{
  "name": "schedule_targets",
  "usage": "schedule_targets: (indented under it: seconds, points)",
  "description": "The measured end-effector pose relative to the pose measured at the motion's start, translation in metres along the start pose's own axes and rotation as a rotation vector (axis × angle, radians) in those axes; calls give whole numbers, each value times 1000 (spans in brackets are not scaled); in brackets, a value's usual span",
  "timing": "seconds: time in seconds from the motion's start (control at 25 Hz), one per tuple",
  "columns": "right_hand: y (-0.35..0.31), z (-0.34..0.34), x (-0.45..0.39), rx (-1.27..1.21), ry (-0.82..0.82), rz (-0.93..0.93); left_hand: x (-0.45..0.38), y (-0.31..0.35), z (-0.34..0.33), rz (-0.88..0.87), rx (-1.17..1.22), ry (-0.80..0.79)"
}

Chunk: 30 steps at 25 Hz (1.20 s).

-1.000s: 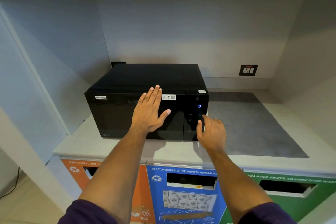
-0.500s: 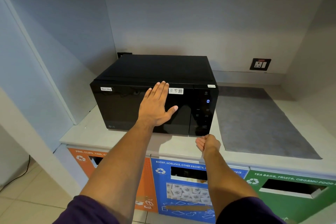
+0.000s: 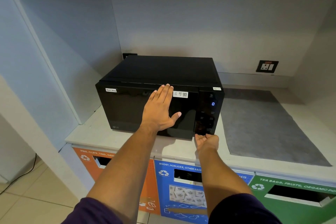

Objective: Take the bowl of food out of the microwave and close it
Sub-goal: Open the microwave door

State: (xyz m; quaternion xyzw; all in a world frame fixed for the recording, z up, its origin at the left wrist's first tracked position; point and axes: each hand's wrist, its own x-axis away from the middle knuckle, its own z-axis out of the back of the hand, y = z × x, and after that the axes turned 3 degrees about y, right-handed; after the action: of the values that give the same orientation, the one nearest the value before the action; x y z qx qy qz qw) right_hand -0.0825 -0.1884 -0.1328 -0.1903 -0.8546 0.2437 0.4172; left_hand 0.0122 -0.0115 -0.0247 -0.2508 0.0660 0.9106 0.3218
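Observation:
A black microwave point(image 3: 127, 107) stands on a pale counter point(image 3: 87, 132), its door shut and its display showing a blue 0. My left hand point(image 3: 159, 109) lies flat against the door glass, fingers together and pointing up, thumb spread to the right. My right hand point(image 3: 206, 141) is palm up just under the lower right corner of the microwave, fingers curled toward the bottom edge below the control panel. Whether its fingertips touch that edge I cannot tell. The bowl of food is not visible; the dark door hides the inside.
A grey mat point(image 3: 269, 125) covers the counter right of the microwave. A wall socket point(image 3: 267, 66) sits on the back wall. Below the counter are orange point(image 3: 87, 156), blue point(image 3: 163, 187) and green point(image 3: 294, 189) recycling bins with slots. A side wall panel point(image 3: 54, 60) closes in the left.
My right hand dropped from the control panel's side to below the microwave's lower right corner and turned palm up. The left hand stayed flat on the door. The view shifted slightly.

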Motion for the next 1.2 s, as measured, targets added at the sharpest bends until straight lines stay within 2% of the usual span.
schedule_targets:
  seconds: [0.08,0.16,0.28,0.4,0.48,0.6,0.68,0.76,0.88,0.96,1.08,1.2]
  points:
    - [-6,-1,-2,-109,8,-105,5,0,-2,-2,6,31]
    - [-9,-2,-7,-74,15,-153,6,1,-1,6,31,40]
    - [-5,-2,-11,292,-3,-117,5,8,7,40,60,71]
    - [1,-7,-4,608,25,-29,0,5,24,-31,26,147]
    - [6,-6,2,679,12,-80,-2,2,39,-75,18,184]
    - [15,-1,10,653,-72,-194,-8,1,58,-35,6,214]
    - [20,6,8,657,-119,-232,-15,-1,72,10,-54,152]
    - [22,13,3,711,-146,-236,-21,-7,89,88,-160,12]
    - [22,23,1,889,-175,-240,-20,-17,109,293,-304,-130]
    - [22,24,1,1060,-215,-207,-16,-22,114,432,-313,-199]
    - [30,19,6,1256,-334,-163,-16,-29,122,548,-252,-285]
    - [53,11,12,1238,-405,-213,-15,-33,132,595,-241,-352]
